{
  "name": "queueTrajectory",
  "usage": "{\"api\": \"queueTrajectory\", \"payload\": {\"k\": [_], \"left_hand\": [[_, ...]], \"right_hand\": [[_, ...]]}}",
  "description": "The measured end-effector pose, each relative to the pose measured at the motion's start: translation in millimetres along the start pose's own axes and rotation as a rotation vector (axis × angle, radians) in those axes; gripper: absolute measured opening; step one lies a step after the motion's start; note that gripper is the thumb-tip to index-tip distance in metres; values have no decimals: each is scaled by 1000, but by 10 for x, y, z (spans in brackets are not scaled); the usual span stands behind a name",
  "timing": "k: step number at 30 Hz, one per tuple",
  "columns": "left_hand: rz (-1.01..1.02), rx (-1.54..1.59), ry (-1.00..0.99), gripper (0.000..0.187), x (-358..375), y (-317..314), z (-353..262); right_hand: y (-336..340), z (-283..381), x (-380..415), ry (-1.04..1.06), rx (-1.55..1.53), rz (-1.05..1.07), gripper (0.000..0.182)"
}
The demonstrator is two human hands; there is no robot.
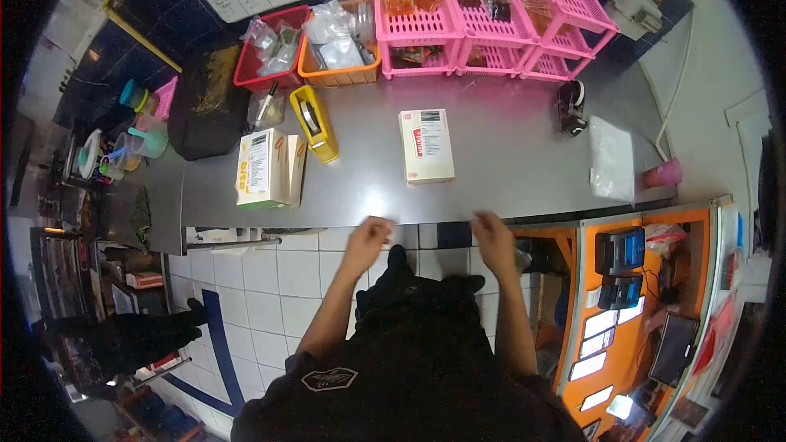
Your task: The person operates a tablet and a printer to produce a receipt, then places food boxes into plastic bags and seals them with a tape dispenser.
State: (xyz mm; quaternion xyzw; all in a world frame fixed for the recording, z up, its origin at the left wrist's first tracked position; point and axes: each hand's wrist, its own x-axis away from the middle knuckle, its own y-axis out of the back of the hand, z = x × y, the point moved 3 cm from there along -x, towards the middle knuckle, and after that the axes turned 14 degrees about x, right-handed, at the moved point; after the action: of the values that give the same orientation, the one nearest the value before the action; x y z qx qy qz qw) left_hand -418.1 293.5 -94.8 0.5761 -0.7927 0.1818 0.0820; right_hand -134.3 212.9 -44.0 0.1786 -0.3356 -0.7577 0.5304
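Note:
My left hand (370,240) hovers at the front edge of the steel table, its fingers loosely bent and apart with nothing in them. Across from it my right hand (493,239) is also held over the edge, fingers bent and slightly blurred, and I see no object in it. Beyond both hands, a white box with a red label (426,147) lies on the table, touched by neither. Left of it stand a white box with yellow lettering (255,168) and a similar box (293,170) beside it. A yellow tape dispenser (322,135) sits behind these.
Pink racks (417,29) with bagged items line the back, beside an orange basket (340,76) and a red basket (270,78). A black bag (201,115) is at left. White plastic packs (612,160) and a pink cup (665,173) are at right. Another person (123,344) stands lower left.

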Motion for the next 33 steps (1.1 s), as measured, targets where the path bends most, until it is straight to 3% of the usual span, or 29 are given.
{"api": "queueTrajectory", "payload": {"k": [2,3,4,5,6,8,9,10,11,12,14,15,20,22,23,25,26,27,28,30,31,33], "left_hand": [[-183,-6,-149,15,9,342,-263],[-281,-59,-331,16,2,514,-437],[-382,-111,-514,17,-3,670,-641],[-566,-194,-526,20,35,782,-985],[-765,-287,-541,22,47,953,-1327],[-986,-430,-627,34,-38,1561,-1763],[-1002,-605,-612,42,-165,1920,-1853],[-1004,-778,-586,50,-363,2318,-1820],[-804,-777,-379,65,-624,2776,-1671],[-811,-788,-383,65,-605,2817,-1724],[-266,-67,190,70,-783,2735,-1556],[-233,72,161,70,-826,2748,-1440],[-247,170,221,62,-636,2843,-1130],[-357,87,233,58,-236,2314,-1327],[-221,289,80,57,-303,2458,-906],[-84,517,96,59,-240,2185,-725],[-137,443,106,63,-275,2192,-607],[-223,552,214,64,-125,1869,-705],[-149,124,388,95,-88,1937,-689],[-427,104,554,94,324,1160,-1263],[-407,95,544,94,287,1142,-1103],[-245,423,286,86,170,1124,-749]], "right_hand": [[-501,337,-427,162,195,-58,40],[-691,499,-609,290,363,-116,47],[-778,778,-736,233,521,-96,58],[-811,984,-831,179,672,-74,69],[-880,993,-939,193,669,-73,69],[-1109,955,-1196,-4,721,-73,88],[-1140,979,-1277,-33,699,-32,95],[-1138,1068,-1330,-4,682,-17,95],[-1090,1139,-1362,-58,706,65,95],[-1064,1161,-1386,-123,734,142,96],[-1059,1125,-1408,-140,714,143,97],[-1062,1096,-1415,-156,703,150,98],[-922,838,-1249,-188,740,32,96],[-761,708,-1170,-279,716,41,98],[-737,579,-1127,-278,755,-14,99],[-553,394,-1070,-340,763,-8,99],[-480,290,-1067,-423,669,22,98],[-343,269,-1007,-451,605,8,99],[-295,196,-966,-462,625,-66,98],[-101,112,-983,-467,644,-155,98],[-41,61,-976,-507,648,-160,97],[19,-41,-974,-561,640,-200,96]]}}
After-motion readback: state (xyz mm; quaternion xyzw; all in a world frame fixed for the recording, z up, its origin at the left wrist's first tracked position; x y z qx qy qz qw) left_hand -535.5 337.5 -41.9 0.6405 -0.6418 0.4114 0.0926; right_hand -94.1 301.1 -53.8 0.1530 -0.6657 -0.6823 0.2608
